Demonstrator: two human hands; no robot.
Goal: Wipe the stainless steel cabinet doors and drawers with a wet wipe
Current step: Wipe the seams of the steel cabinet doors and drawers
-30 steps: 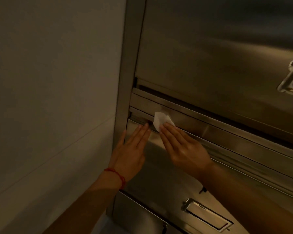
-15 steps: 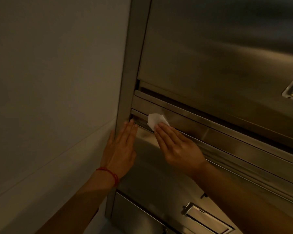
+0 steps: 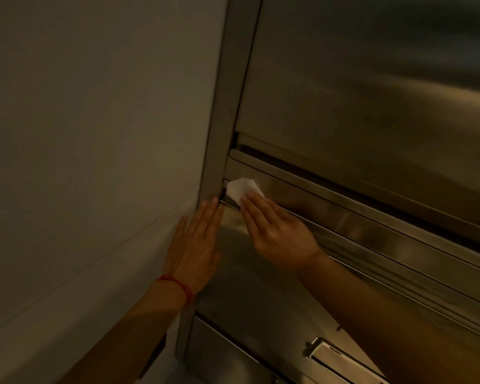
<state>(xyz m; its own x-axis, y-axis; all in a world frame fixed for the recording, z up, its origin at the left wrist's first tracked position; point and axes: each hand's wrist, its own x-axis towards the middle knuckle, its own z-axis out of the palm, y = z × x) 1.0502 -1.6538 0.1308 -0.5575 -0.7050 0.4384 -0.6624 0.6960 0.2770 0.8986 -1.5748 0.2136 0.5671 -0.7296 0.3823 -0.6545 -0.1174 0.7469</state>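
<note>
Right hand (image 3: 277, 231), fingers straight, presses a wet wipe (image 3: 243, 188) beneath its fingertips onto the drawer front (image 3: 344, 214); beside it, the flat, empty left hand (image 3: 197, 245) braces against the cabinet frame (image 3: 219, 134).

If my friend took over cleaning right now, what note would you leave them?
Right hand: flat fingers press the wet wipe on the steel strip, at its left end by the cabinet frame.
Left hand: open, flat against the frame's edge, holding nothing.
Done: can't tell which parts are clean.
Left: probably the door above and the drawer below.
</note>
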